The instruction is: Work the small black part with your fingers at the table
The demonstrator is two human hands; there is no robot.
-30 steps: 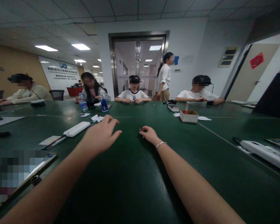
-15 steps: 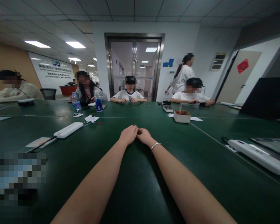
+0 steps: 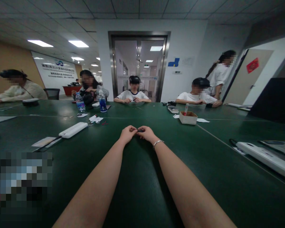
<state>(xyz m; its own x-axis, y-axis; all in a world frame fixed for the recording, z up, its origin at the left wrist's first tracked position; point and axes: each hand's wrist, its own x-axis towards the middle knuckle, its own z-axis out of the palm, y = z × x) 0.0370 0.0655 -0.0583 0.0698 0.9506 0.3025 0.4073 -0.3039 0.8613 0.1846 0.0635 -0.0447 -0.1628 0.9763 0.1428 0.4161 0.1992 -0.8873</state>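
Note:
Over the green table (image 3: 142, 177), my left hand (image 3: 128, 134) and my right hand (image 3: 147, 134) meet at the fingertips, both closed. Pinched between them is a small dark object (image 3: 140, 130), mostly covered by the fingers; its kind cannot be made out. A silver bracelet (image 3: 158, 144) circles my right wrist. Left of my hands lie small white scraps of paper (image 3: 95, 119) and a thin red piece (image 3: 104, 123).
A white power strip (image 3: 74, 130) lies to the left, another white strip-like device (image 3: 263, 158) to the right. Farther back stand a small open box (image 3: 188, 117) and two bottles (image 3: 80, 103). Several people sit around the table; one person (image 3: 219, 76) stands behind at right.
My fingers have shifted slightly, and the dark object between them shows more clearly. The standing person has moved to the right. The view has turned slightly left.

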